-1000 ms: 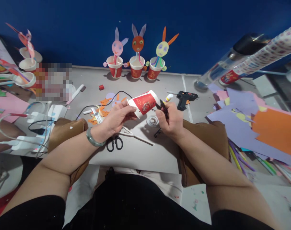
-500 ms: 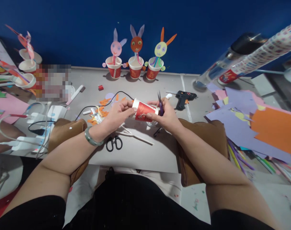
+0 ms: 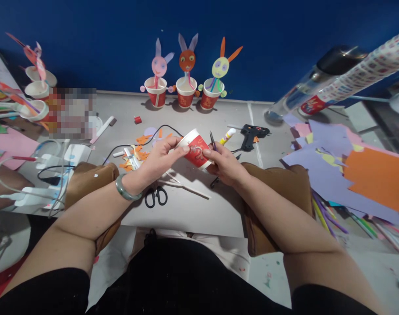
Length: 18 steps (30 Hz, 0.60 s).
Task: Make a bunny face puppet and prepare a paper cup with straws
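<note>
A red paper cup (image 3: 196, 151) with a white rim lies tilted between my hands, its mouth toward the upper left. My left hand (image 3: 164, 158) grips it at the rim, thumb on the near side. At the cup's base, my right hand (image 3: 226, 162) is closed, with the thumb against the red wall. The same right hand also holds small pointed scissors (image 3: 213, 141), blades up; their purple handle is mostly hidden by the fingers. Below my left hand lie black-handled scissors (image 3: 156, 197) beside white pipe cleaners (image 3: 189, 189).
Three red cups with paper rabbits (image 3: 187, 92) stand along the blue wall. A black glue gun (image 3: 253, 136) and a yellow glue stick (image 3: 227, 136) lie right of my hands. Coloured paper (image 3: 376, 179) and bottles (image 3: 301, 92) fill the right side; cables and a power strip (image 3: 63, 175) the left.
The cup has turned in my hands, its base swinging downward and its rim up. My right hand has shifted lower on it, and the scissors have tilted left. The glue stick shows more.
</note>
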{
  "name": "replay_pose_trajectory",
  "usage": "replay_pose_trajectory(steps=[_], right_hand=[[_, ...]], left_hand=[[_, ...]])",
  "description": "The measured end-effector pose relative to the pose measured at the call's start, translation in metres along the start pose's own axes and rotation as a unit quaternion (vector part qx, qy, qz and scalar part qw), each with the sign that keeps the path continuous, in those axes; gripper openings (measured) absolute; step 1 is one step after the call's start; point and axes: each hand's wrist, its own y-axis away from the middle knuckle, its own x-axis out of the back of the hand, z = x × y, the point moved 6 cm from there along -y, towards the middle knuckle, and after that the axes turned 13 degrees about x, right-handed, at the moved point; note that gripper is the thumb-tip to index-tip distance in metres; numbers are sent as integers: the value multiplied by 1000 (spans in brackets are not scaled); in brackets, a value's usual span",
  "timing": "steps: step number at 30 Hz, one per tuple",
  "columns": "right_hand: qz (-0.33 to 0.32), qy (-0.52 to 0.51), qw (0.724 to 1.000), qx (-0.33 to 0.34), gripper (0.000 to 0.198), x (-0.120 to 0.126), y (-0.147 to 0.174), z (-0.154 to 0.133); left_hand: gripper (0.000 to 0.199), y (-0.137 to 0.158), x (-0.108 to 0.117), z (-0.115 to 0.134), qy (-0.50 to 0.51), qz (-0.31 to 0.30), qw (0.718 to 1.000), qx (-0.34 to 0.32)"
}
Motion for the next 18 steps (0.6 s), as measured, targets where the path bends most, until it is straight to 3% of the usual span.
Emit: replay_pose_trajectory(steps=[5,11,18], right_hand=[[-21,-25,999,-4,61,-10,4,1],[-30,65,997,34,57,-12,8,5],[77,157,969,173,44,8,14,-4]], left_hand=[[28,3,5,4,-28,35,999,-22],[29,4,5,3,13,21,1000,18],[19,3,8,5,-42,67,997,9]])
